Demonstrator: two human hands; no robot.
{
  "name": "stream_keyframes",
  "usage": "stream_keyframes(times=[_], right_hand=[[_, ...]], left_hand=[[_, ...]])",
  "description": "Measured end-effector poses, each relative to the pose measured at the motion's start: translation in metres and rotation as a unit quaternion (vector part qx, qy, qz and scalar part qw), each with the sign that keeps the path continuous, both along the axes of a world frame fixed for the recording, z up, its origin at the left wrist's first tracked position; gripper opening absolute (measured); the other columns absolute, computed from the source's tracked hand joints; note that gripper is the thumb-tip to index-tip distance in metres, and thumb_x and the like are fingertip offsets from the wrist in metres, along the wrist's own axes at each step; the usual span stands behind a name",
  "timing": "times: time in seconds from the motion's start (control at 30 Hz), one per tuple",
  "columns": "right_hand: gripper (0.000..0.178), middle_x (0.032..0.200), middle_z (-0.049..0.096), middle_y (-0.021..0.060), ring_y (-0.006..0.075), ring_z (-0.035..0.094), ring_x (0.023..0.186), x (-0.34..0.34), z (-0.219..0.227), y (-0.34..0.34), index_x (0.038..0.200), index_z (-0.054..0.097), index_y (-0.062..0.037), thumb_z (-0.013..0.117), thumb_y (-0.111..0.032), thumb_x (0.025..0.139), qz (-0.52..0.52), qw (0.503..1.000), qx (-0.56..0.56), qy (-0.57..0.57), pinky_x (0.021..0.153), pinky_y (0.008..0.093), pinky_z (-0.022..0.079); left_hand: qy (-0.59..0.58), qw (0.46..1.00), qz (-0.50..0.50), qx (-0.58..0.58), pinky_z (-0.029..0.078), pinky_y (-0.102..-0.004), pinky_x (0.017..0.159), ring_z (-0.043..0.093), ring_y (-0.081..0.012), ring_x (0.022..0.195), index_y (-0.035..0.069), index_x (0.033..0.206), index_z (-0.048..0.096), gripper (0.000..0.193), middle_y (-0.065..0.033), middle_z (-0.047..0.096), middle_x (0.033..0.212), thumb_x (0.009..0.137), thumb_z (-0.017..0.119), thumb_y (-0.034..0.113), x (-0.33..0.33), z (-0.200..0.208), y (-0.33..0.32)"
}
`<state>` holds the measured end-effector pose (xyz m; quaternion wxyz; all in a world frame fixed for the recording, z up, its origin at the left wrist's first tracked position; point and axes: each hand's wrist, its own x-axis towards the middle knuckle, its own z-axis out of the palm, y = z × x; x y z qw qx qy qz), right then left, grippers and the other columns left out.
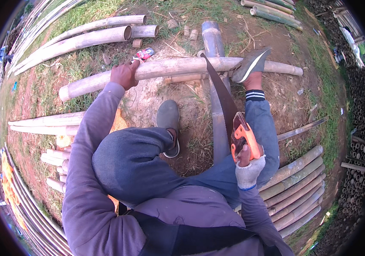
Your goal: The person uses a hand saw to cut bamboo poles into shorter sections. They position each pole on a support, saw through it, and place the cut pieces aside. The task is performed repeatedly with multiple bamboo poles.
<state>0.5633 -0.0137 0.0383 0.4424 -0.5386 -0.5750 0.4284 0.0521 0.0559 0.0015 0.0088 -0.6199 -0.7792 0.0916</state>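
A long bamboo pole lies crosswise over a thicker bamboo support that runs away from me. Near the pole's left end, my left hand is bare and wrapped round it from above. My right foot, in a grey shoe, presses on the pole right of the support. In a white glove, my right hand grips the orange handle of a handsaw. The saw's dark blade slants up and left, its tip at the pole just left of the support.
Cut bamboo poles lie at the far left, and more poles are stacked at the near right. A red packet sits beyond my left hand. Several short bamboo offcuts are scattered behind the pole. Many stacked bamboo ends line the right side.
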Motion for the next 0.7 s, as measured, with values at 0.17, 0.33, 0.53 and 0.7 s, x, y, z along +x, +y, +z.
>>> stream_keyframes(times=[0.17,0.33,0.53,0.7], right_hand=[[0.029,0.081,0.069,0.0154,0.0302,0.070,0.073,-0.088,-0.045,0.125,0.104,0.066,0.0024,0.073,-0.026,0.103,-0.015,0.968,0.216,-0.128,0.069,0.0399,0.054],[0.039,0.083,0.070,0.0203,0.0359,0.069,0.070,-0.096,-0.052,0.138,0.100,0.067,0.0026,0.074,-0.036,0.102,-0.043,0.966,0.127,-0.220,0.065,0.0432,0.054],[0.024,0.070,0.061,0.0021,0.0063,0.058,0.057,0.001,-0.014,-0.007,0.110,0.061,0.0012,0.067,-0.022,0.108,0.023,0.999,0.004,0.035,0.052,0.0242,0.046],[0.031,0.079,0.070,0.0148,0.0307,0.069,0.069,-0.086,-0.058,0.121,0.100,0.067,0.0041,0.074,-0.026,0.102,-0.029,0.954,0.257,-0.153,0.066,0.0405,0.053]], left_hand=[[-0.014,1.000,0.015,-0.014,0.055,-0.0549,0.099,0.072,-0.0363,0.116,0.021,0.138,0.057,0.072,-0.0107,0.072,0.123,0.075,0.090,0.031,0.005,0.002,0.016],[-0.011,1.000,-0.006,0.002,0.056,-0.0546,0.096,0.072,-0.0360,0.114,0.020,0.136,0.057,0.070,-0.0110,0.072,0.123,0.075,0.089,0.030,0.005,0.007,0.010],[-0.024,1.000,0.013,-0.004,0.053,-0.0576,0.100,0.071,-0.0360,0.119,0.021,0.135,0.058,0.067,-0.0096,0.071,0.126,0.076,0.089,0.028,-0.003,-0.002,-0.002],[-0.019,1.000,0.004,-0.006,0.054,-0.0559,0.101,0.071,-0.0341,0.117,0.022,0.138,0.058,0.071,-0.0100,0.072,0.124,0.075,0.089,0.030,0.008,0.001,0.015]])
